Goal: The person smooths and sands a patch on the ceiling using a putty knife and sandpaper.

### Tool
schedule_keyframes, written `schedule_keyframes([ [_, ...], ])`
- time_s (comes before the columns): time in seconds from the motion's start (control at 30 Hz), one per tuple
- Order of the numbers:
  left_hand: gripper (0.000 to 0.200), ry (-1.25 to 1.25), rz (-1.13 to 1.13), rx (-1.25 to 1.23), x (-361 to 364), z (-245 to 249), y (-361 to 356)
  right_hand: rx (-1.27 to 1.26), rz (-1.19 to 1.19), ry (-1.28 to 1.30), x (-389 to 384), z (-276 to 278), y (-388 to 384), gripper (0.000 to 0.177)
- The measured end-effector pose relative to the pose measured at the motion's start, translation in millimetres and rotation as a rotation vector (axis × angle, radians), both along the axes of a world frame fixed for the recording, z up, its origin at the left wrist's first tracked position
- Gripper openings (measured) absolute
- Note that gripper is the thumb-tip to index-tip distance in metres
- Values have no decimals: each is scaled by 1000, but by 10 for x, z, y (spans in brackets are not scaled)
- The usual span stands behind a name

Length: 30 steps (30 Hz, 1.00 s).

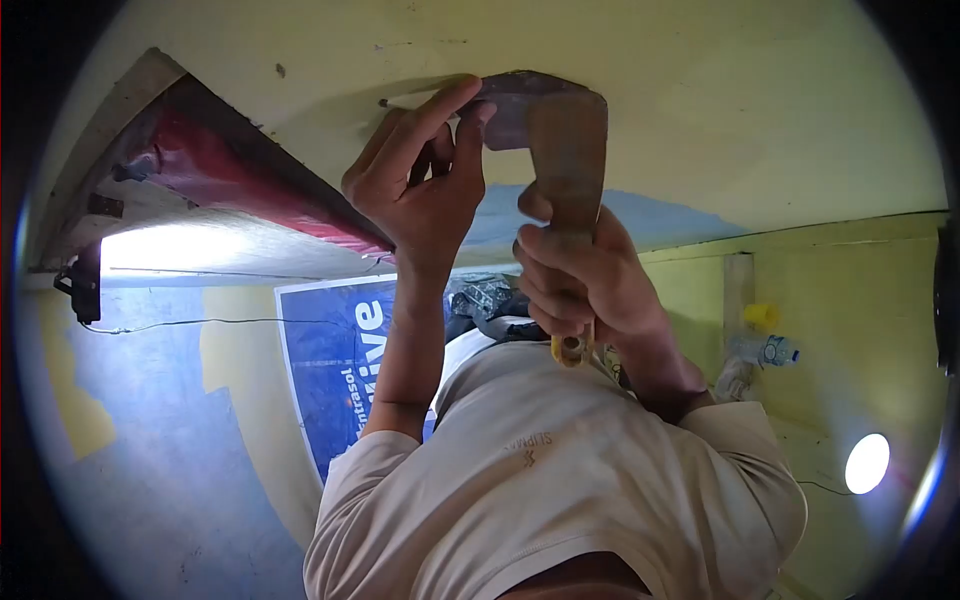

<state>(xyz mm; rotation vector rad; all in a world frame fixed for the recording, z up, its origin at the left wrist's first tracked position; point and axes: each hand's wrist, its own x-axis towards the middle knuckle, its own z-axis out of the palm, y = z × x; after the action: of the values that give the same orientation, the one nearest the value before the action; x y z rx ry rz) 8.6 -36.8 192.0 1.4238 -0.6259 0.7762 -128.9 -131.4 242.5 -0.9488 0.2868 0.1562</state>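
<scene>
Painted surface [760, 110], pale yellow-green, fills the upper half of the view. A blue patch shows along its lower edge, just behind my wrists.

My own pale shirt [560, 480] fills the bottom, both arms reaching up from it.

Blue wall [150, 470] at lower left, with yellow patches. A blue banner [335, 370] with white lettering leans beside my left forearm.

Red strip [240, 180] runs slantwise along the surface's left edge, a lit opening below it. A thin black cable [200, 322] crosses the wall under that.

Scraper [560, 140]: the broad blade lies flat against the painted surface near its upper edge. The handle points down toward me, and its yellow butt shows below my fist.

Right grip [580, 285]: clamped in a full fist round the scraper's handle, knuckles to the left.

Left grip [420, 180]: index and thumb tips are on the blade's left corner, other fingers loosely curled. I cannot tell whether they pinch the blade or only press it.

Dark patterned cloth [490, 298] sits between my forearms.

Plastic bottle [770, 350] and a small yellow object [760, 315] lie at right against the yellow boarding. A round bright light [868, 462] is below them.
</scene>
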Motion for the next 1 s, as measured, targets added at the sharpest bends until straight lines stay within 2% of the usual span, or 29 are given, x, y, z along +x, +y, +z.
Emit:
schedule_keyframes([
  [0.07,38,-50,-6,-16,30,-38,-18,4,-11,10,34,-25,-44,13],
  [0.13,38,-71,-11,-19,57,-39,-15,2,-15,29,24,-272,-119,9],
  [0.17,39,-64,-12,-20,48,-28,-28,104,-7,134,-22,-395,-178,17],
  [0.27,39,-48,-14,-16,5,-43,-36,25,-64,227,-195,-764,-251,18],
  [0.4,38,-55,-27,-39,28,-42,-42,39,64,150,-260,-339,-206,18],
  [0.53,38,-47,-17,-15,20,-64,-28,39,30,29,-101,-23,-85,16],
  [0.57,37,-52,-9,-14,28,-56,-27,109,10,3,-53,-58,-74,15],
  [0.67,37,-65,4,2,17,-30,-28,128,-137,172,-47,-429,-23,16],
  [0.7,37,-69,13,6,11,-25,-30,258,-103,207,-89,-679,-83,17],
  [0.8,36,-57,-18,-10,6,-38,-49,68,-84,263,-191,-695,-90,17],
  [0.83,36,-42,-14,-2,-19,-53,-35,-102,67,141,-231,-526,-92,19],
  [0.93,37,-40,-36,6,-13,-51,-67,109,111,-2,-213,-516,-203,38],
  [0.97,37,-42,-41,7,-20,-56,-70,29,141,-68,-240,-553,-261,55],
  [1.0,39,-39,-38,8,-19,-62,-73,18,104,-102,-254,-584,-264,55],
])
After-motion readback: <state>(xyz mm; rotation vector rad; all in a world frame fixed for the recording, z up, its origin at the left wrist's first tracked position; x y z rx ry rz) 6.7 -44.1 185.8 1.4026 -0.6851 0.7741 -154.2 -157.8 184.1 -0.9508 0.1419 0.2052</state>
